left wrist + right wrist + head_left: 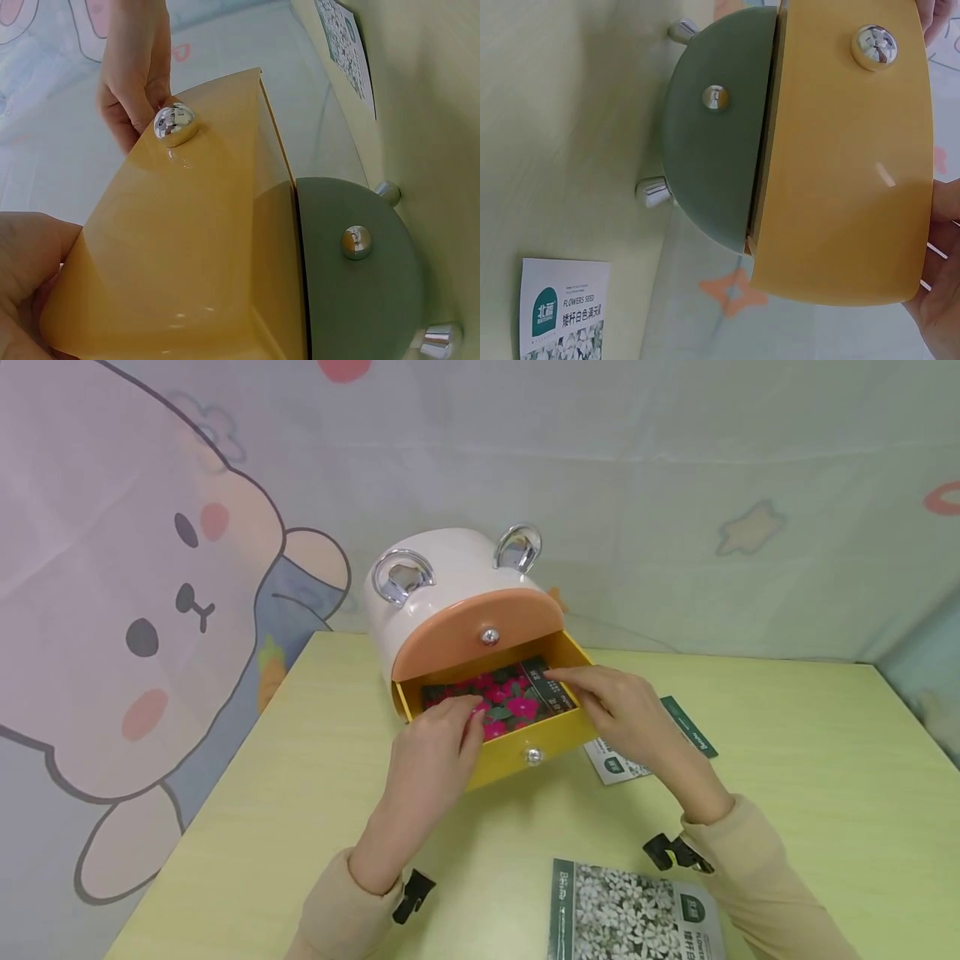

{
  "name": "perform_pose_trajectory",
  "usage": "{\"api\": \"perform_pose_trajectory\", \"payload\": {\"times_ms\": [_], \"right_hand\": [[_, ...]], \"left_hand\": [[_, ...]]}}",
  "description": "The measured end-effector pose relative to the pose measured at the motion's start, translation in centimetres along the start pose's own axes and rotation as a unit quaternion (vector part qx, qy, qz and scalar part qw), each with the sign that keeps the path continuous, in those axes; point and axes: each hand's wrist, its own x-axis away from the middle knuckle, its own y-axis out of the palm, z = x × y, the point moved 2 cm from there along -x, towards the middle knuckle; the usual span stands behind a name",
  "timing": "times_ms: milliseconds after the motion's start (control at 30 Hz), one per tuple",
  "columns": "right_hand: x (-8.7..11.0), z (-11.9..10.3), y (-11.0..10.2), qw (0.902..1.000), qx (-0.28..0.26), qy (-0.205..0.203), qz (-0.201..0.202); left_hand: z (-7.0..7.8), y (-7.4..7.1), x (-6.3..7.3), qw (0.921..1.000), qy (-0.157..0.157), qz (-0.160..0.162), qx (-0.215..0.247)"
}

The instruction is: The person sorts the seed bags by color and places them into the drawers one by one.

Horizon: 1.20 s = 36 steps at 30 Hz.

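A seed packet (pixel 517 697) with pink flowers and a black label strip lies inside the pulled-out yellow drawer (pixel 528 752) of a white, animal-faced box (pixel 457 568). Over the drawer's front rim, my left hand (pixel 438 743) bends its thumb and fingers onto the packet's near left part. At the opposite end my right hand (pixel 622 706) holds the packet by its black strip. Both wrist views show the drawer front from outside, with the left hand (pixel 26 277) and the right hand (pixel 941 262) at its rim; the fingertips inside are hidden.
An upper orange drawer (pixel 480 622) with a silver knob is closed. White-flower seed packets lie on the table, one (pixel 633 910) near the front edge and another (pixel 618 768) partly under my right arm. A printed curtain (pixel 637 510) hangs behind.
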Motion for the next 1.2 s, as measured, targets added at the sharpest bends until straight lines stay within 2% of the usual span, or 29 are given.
{"api": "perform_pose_trajectory", "payload": {"times_ms": [300,467,567,700,767,900,1033,1200], "right_hand": [[1.1,-0.2,-0.2,0.9998,-0.004,0.000,0.018],[2.2,-0.8,-0.4,0.9987,0.001,-0.031,0.041],[2.8,-1.1,-0.6,0.9933,0.011,-0.072,0.090],[3.5,-1.6,-1.2,0.9776,0.010,-0.116,0.175],[3.7,-1.9,-1.4,0.9701,0.005,-0.126,0.207],[4.3,-2.6,-1.6,0.9603,0.003,-0.133,0.245],[4.8,-3.1,-1.5,0.9551,0.008,-0.142,0.260],[5.3,-3.7,-0.8,0.9576,0.014,-0.161,0.238]], "left_hand": [[-0.2,-0.3,0.0,0.9998,0.004,-0.001,0.019],[-0.5,-1.1,0.7,0.9985,0.036,0.035,0.020],[-0.9,-1.7,1.1,0.9955,0.063,0.067,0.024],[-1.8,-2.1,1.3,0.9885,0.095,0.113,0.034],[-2.4,-2.2,1.2,0.9845,0.110,0.131,0.039],[-3.6,-2.3,0.9,0.9768,0.134,0.153,0.068],[-4.6,-2.2,0.5,0.9701,0.132,0.169,0.113],[-5.9,-2.1,-0.2,0.9681,0.095,0.188,0.135]]}}
